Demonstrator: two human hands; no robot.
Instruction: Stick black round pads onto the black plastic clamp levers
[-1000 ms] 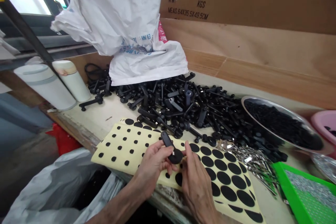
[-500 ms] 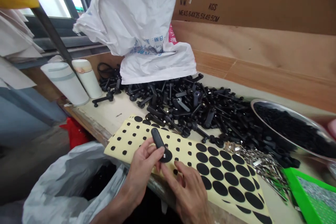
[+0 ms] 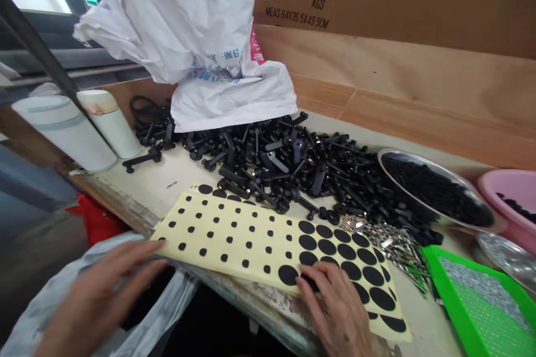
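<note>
My left hand [image 3: 98,295] is smeared by motion over the white plastic bag at the table's front edge. Its fingers are stretched out and apart, and nothing shows in them. On the yellow sticker sheet [image 3: 205,223] rests my right hand [image 3: 337,307], with bent fingers. Thumb and index fingertips meet the edge of a round black sticker [image 3: 288,275], which lies over the column of small dots. Large black discs cover the sheet's right part, small black dots its left part. Behind the sheet spreads a pile of black plastic handle-like parts [image 3: 268,162].
An open plastic bag [image 3: 184,295] hangs below the table edge. Two bottles [image 3: 65,131] stand at left, and a white sack [image 3: 234,95] sits behind the pile. To the right are metal pieces [image 3: 393,242], a steel bowl [image 3: 439,212], a pink basin [image 3: 502,184] and a green tray [image 3: 456,295].
The black handle-like part has left my left hand, which has swung left and down over the plastic bag. My right hand has shifted right to the large discs. The view has turned right.
</note>
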